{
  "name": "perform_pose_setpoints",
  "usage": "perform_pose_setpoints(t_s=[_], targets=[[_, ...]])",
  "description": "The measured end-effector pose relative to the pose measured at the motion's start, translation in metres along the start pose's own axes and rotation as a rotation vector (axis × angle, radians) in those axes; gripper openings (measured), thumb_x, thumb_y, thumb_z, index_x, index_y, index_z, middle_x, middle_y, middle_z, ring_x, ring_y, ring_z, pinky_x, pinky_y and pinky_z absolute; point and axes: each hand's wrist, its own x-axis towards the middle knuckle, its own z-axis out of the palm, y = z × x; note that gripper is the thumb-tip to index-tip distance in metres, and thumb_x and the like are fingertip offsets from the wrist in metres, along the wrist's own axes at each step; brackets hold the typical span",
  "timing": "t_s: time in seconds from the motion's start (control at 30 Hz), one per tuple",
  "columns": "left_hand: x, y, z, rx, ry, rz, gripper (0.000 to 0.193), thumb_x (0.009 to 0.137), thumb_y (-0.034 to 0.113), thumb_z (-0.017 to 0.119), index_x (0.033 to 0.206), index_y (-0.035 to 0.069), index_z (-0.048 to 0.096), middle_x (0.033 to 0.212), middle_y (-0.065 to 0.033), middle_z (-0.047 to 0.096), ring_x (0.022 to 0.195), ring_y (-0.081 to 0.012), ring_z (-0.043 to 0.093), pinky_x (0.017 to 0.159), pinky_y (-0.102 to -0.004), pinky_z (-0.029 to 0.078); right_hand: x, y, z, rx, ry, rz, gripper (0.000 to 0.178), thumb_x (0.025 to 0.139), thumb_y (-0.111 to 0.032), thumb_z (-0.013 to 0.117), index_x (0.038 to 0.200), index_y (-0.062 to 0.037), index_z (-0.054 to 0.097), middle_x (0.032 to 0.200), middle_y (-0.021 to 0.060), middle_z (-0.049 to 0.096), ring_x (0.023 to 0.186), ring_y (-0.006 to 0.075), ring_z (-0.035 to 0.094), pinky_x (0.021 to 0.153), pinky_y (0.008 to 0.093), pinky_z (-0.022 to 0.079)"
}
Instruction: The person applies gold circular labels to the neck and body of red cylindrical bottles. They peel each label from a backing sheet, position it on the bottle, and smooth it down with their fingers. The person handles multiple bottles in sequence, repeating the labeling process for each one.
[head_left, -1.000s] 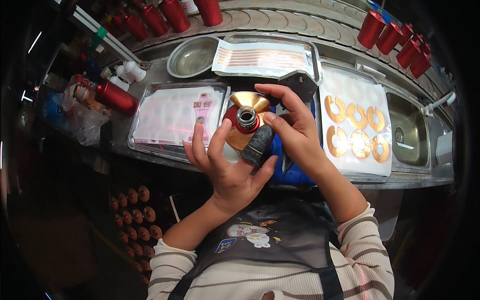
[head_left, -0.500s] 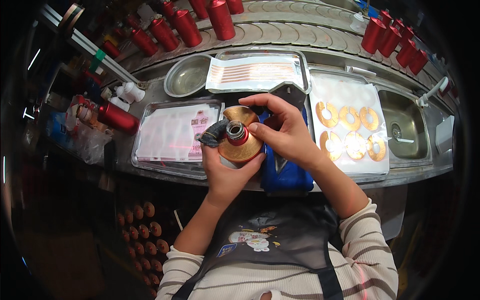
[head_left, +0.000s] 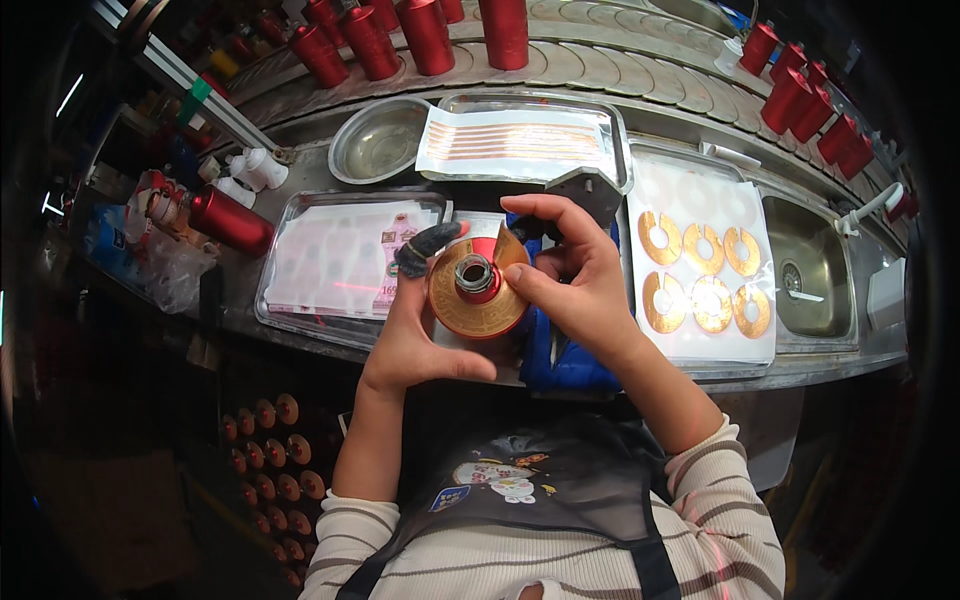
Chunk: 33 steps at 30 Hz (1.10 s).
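Note:
A red bottle [head_left: 486,247] stands between my hands, its open threaded neck [head_left: 473,273] facing up. A ring-shaped gold foil label [head_left: 468,318] lies around the neck on the shoulder, and red shows through a gap at its far side. My right hand [head_left: 570,265] holds the label's lifted right end, thumb pressed on the foil; some fingers are hidden. My left hand [head_left: 412,325] is open at the bottle's left side, its thumb stretched out below the bottle. A dark finger cover [head_left: 428,248] on that hand touches the label's far left edge.
A blue padded support [head_left: 570,362] is beside the bottle. Gold ring labels [head_left: 662,302] lie on a white sheet at right, near a sink [head_left: 812,270]. Trays hold pink-printed sheets [head_left: 330,260] and gold strips [head_left: 515,140]. A metal bowl [head_left: 375,140] and red bottles [head_left: 425,35] stand behind.
My left thumb has come off the bottle and stretched out. The label's right end has been lifted, baring red at the far side. Bottles on the conveyor have shifted right.

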Motion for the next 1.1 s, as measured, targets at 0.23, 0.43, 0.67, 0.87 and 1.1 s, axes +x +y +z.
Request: perform_pose_setpoints(t_s=[0.23,0.43,0.67,0.87,1.1], targets=[[-0.002,-0.005,-0.009,0.039,-0.026,-0.143,0.105,0.053,0.020,0.101,0.141,0.007,0.047,0.138,-0.0078,0.055,0.129,-0.0218,0.053,0.111,-0.0361,0.040,-0.008,-0.005,0.012,0.131,0.147,0.002,0.053,0.085,0.003,0.065,0.136,-0.0008,0.053,0.112,-0.0012,0.058,0.063,-0.0034,0.042,0.055,0.0140,0.035],[-0.002,-0.012,0.000,-0.217,0.119,-0.159,0.054,0.093,0.016,0.068,0.141,0.006,0.046,0.136,-0.0117,0.057,0.126,-0.0199,0.055,0.110,-0.0367,0.041,-0.016,-0.001,0.020,-0.159,0.152,-0.132,0.062,0.083,-0.007,0.077,0.139,-0.0040,0.052,0.114,0.0002,0.056,0.062,-0.0026,0.043,0.054,0.0141,0.035],[-0.004,-0.013,0.001,-0.208,0.048,-0.159,0.058,0.089,0.011,0.068,0.141,0.008,0.044,0.133,-0.0098,0.056,0.125,-0.0189,0.055,0.109,-0.0365,0.042,-0.017,-0.004,0.006,-0.109,0.018,-0.025,0.075,0.080,-0.012,0.083,0.145,-0.0043,0.045,0.133,0.0038,0.055,0.065,-0.0024,0.048,0.057,0.0141,0.039],[-0.004,-0.011,0.008,-0.139,0.077,-0.161,0.069,0.081,0.008,0.075,0.142,0.009,0.041,0.132,-0.0097,0.055,0.124,-0.0196,0.056,0.108,-0.0373,0.045,-0.013,0.000,0.008,-0.101,0.030,-0.020,0.070,0.084,-0.011,0.078,0.145,-0.0027,0.044,0.132,0.0054,0.055,0.074,0.0004,0.058,0.066,0.0154,0.046],[0.005,-0.009,0.009,-0.194,0.105,-0.225,0.072,0.075,0.006,0.075,0.139,0.008,0.044,0.129,-0.0098,0.058,0.121,-0.0198,0.057,0.107,-0.0369,0.046,-0.011,0.000,0.011,0.073,0.123,0.014,0.061,0.088,0.003,0.069,0.143,-0.0016,0.045,0.133,0.0066,0.054,0.076,0.0008,0.059,0.066,0.0154,0.047]])
